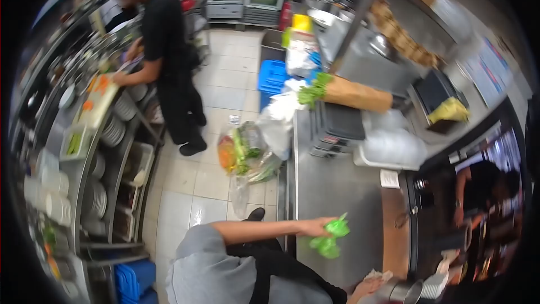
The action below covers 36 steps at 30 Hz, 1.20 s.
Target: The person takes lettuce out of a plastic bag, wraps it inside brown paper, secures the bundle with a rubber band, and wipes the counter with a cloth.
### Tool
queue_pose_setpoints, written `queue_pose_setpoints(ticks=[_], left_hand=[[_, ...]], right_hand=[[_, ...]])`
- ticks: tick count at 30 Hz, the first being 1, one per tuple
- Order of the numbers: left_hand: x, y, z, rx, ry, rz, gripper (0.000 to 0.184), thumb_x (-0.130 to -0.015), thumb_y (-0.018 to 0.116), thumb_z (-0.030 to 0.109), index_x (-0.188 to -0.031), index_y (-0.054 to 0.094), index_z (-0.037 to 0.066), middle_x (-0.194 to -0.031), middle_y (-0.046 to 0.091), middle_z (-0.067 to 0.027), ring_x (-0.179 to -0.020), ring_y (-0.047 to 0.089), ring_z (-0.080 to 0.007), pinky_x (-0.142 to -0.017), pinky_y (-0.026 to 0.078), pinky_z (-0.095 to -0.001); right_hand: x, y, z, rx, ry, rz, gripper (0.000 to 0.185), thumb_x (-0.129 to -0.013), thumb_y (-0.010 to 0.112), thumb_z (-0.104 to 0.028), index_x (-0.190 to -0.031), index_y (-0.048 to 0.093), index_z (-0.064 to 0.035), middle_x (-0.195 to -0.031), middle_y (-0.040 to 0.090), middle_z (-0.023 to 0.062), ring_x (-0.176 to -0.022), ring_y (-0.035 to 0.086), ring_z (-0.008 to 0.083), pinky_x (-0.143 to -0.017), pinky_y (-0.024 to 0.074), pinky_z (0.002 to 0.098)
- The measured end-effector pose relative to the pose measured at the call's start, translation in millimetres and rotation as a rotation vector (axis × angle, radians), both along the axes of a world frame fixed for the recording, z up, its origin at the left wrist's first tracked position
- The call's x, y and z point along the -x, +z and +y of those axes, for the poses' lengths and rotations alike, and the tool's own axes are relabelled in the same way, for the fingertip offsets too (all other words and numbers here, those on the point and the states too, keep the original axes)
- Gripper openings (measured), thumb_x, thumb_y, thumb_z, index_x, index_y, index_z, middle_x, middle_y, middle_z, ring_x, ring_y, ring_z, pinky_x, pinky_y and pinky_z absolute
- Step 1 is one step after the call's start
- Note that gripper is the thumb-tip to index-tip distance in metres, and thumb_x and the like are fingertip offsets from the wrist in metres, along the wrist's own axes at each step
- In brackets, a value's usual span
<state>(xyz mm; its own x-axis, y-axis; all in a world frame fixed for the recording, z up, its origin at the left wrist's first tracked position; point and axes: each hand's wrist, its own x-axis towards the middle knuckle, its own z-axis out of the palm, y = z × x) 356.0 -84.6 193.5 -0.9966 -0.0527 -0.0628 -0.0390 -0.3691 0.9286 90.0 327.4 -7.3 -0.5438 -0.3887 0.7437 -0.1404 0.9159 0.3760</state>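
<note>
My left hand (pixel 316 227) reaches over the steel counter (pixel 315 183), its fingers closed on a crumpled bright green plastic bag (pixel 329 242). Lower down, at the bottom edge of the view, my right hand (pixel 367 288) has its fingers bent against a pale crumpled thing (pixel 378 275), too blurred to name. Right beside that hand are round metal containers (pixel 406 291) and a stack of small white bowls (pixel 434 286).
Bags of vegetables (pixel 244 149) lie on the tiled floor beside the counter. A co-worker (pixel 163 34) in black stands at the left worktop. Black containers (pixel 337 126), a paper-wrapped leafy bundle (pixel 357 93) and a white tub (pixel 391 149) occupy the counter's far part.
</note>
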Motion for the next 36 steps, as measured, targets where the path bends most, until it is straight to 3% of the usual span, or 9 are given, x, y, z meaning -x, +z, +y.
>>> queue_pose_setpoints(ticks=[5, 6, 7, 9, 12, 14, 16, 28, 36], left_hand=[[-138.1, -21.7, 15.8, 0.062, 0.401, -0.146, 0.043, -0.086, 0.055, 0.004, -0.124, 0.037, 0.008, -0.118, 0.050, -0.0062, -0.111, 0.048, -0.0171, -0.096, 0.037, -0.0323], [-157.6, -21.7, 22.3, 0.087, 0.470, -0.199, 0.039, -0.087, 0.054, 0.004, -0.122, 0.037, 0.008, -0.119, 0.050, -0.0069, -0.112, 0.048, -0.0182, -0.096, 0.037, -0.0323], [-172.7, -27.1, 25.3, 0.208, 0.505, -0.174, 0.040, -0.085, 0.054, 0.003, -0.121, 0.036, 0.008, -0.116, 0.050, -0.0091, -0.112, 0.048, -0.0214, -0.094, 0.037, -0.0335], [-194.2, -45.6, 29.2, 0.449, 0.553, -0.105, 0.042, -0.082, 0.054, 0.002, -0.118, 0.034, 0.008, -0.108, 0.050, -0.0134, -0.111, 0.048, -0.0278, -0.092, 0.038, -0.0359], [-230.2, -13.1, 36.2, 0.828, 0.605, -0.243, 0.036, -0.082, 0.050, 0.004, -0.114, 0.039, 0.014, -0.116, 0.041, -0.0208, -0.096, 0.054, -0.0430, -0.083, 0.044, -0.0458], [-245.1, -4.4, 26.0, 1.016, 0.655, -0.315, 0.033, -0.083, 0.048, 0.006, -0.113, 0.042, 0.019, -0.122, 0.034, -0.0219, -0.084, 0.058, -0.0469, -0.075, 0.048, -0.0519], [-257.8, -14.4, 13.3, 1.109, 0.649, -0.300, 0.032, -0.084, 0.049, 0.007, -0.113, 0.041, 0.018, -0.122, 0.035, -0.0214, -0.084, 0.058, -0.0464, -0.075, 0.048, -0.0512], [-468.6, -19.0, -110.7, 0.914, 0.992, -0.510, 0.047, -0.077, 0.065, 0.017, -0.113, 0.037, 0.007, -0.098, 0.058, -0.0212, -0.086, 0.060, -0.0404, -0.068, 0.047, -0.0464], [-548.4, -25.5, -164.7, -0.180, 0.766, -0.142, 0.054, -0.086, 0.060, 0.005, -0.132, 0.033, 0.007, -0.115, 0.051, -0.0122, -0.105, 0.056, -0.0208, -0.085, 0.051, -0.0346]], right_hand=[[-66.0, 121.9, -110.9, 0.326, -0.042, -0.327, 0.040, -0.094, 0.040, -0.019, -0.129, 0.042, 0.0002, -0.122, 0.050, 0.0183, -0.110, 0.050, 0.0320, -0.097, 0.0368, 0.0404], [-86.7, 135.0, -140.8, 0.345, 0.135, -0.415, 0.040, -0.094, 0.041, -0.019, -0.129, 0.042, 0.0009, -0.123, 0.049, 0.0187, -0.110, 0.050, 0.0324, -0.097, 0.0364, 0.0405], [-98.4, 132.0, -181.6, 0.632, 0.800, -0.446, 0.044, -0.093, 0.048, -0.023, -0.128, 0.042, 0.0030, -0.125, 0.047, 0.0180, -0.112, 0.048, 0.0317, -0.096, 0.0370, 0.0412], [-185.3, 180.4, -258.6, 1.201, 0.888, -1.621, 0.048, -0.092, 0.053, -0.028, -0.130, 0.041, -0.0017, -0.122, 0.049, 0.0149, -0.107, 0.053, 0.0265, -0.091, 0.0426, 0.0390], [-259.1, 212.8, -324.2, 0.731, 0.890, -2.687, 0.046, -0.092, 0.054, -0.021, -0.133, 0.040, -0.0055, -0.124, 0.050, 0.0090, -0.102, 0.056, 0.0203, -0.087, 0.0453, 0.0311], [-281.6, 184.5, -347.0, 0.103, 1.137, -2.640, 0.047, -0.089, 0.059, -0.017, -0.131, 0.042, -0.0030, -0.123, 0.051, 0.0077, -0.103, 0.055, 0.0159, -0.087, 0.0447, 0.0296], [-301.7, 168.7, -363.1, -0.052, 1.125, -2.678, 0.048, -0.084, 0.064, -0.007, -0.127, 0.047, 0.0001, -0.119, 0.053, 0.0064, -0.107, 0.052, 0.0134, -0.090, 0.0431, 0.0279], [-524.3, 168.0, -510.2, -0.079, 1.359, -2.558, 0.061, -0.067, 0.074, 0.000, -0.120, 0.045, -0.0076, -0.113, 0.050, 0.0011, -0.109, 0.048, 0.0152, -0.094, 0.0396, 0.0308], [-595.4, 159.2, -568.4, 0.514, 1.052, -2.768, 0.036, -0.077, 0.067, -0.001, -0.106, 0.047, -0.0072, -0.100, 0.056, 0.0044, -0.094, 0.056, 0.0130, -0.080, 0.0476, 0.0287]])
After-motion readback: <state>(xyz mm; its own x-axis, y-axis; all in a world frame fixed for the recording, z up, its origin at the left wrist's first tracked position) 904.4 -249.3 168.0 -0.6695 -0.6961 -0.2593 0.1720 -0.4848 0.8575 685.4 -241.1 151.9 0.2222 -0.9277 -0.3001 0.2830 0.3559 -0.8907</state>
